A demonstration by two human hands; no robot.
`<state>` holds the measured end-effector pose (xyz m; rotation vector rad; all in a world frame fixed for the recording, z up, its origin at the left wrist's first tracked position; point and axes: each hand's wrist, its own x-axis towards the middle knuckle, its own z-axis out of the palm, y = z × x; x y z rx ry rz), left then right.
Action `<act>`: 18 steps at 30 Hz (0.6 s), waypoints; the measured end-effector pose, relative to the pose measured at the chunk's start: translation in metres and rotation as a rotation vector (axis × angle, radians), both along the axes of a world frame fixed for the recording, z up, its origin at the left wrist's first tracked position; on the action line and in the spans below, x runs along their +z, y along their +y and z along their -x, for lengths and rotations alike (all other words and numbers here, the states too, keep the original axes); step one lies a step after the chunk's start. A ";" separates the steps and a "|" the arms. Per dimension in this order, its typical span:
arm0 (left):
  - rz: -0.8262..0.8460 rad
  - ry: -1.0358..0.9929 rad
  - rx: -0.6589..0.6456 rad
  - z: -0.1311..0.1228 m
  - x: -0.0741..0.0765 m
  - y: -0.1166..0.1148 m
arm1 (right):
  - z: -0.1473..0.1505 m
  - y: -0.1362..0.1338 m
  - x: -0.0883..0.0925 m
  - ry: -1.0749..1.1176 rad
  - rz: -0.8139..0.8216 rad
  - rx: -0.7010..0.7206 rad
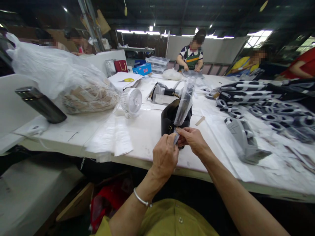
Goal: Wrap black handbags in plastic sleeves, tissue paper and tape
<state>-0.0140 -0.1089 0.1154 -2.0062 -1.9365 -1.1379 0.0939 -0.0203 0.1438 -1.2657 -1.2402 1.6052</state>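
Observation:
My left hand point(165, 155) and my right hand point(192, 140) meet just above the table's front edge, both pinched on the lower end of a narrow clear plastic bag point(185, 100) that stands up between them. Something dark sits inside the bag. Right behind the bag stands a black handbag point(169, 119) on the white table point(147, 131). A silver bangle circles my left wrist.
A small white fan point(131, 101), a stack of clear bags point(114, 136), a big plastic sack of paper point(73, 85) and a dark bottle point(40, 104) lie to the left. Black-and-white straps point(261, 101) cover the right side. Several people work beyond the table.

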 end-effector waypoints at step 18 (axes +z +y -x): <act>0.478 -1.557 -0.424 0.000 -0.009 0.017 | -0.009 0.001 -0.010 -0.387 -0.341 0.119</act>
